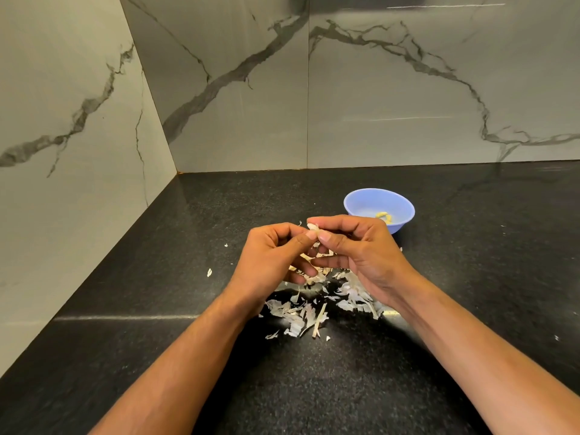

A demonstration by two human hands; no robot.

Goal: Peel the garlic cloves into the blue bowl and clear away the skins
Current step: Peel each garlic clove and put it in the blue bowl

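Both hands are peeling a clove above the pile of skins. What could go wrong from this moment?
1. The left hand and right hand pinch the clove over the skins, not over the bowl; if it slips, it may land among the peels.
2. Flakes already lie apart from the pile on the counter, so more may scatter and make clearing harder.

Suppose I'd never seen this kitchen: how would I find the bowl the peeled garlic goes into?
Start at the black speckled countertop below the marble-veined wall. Look just beyond the person's right hand, toward the wall, and there stands the blue bowl, with a pale peeled clove inside. It is the only container and the only coloured thing there; everything else nearby is the papery white garlic skins scattered under the hands.
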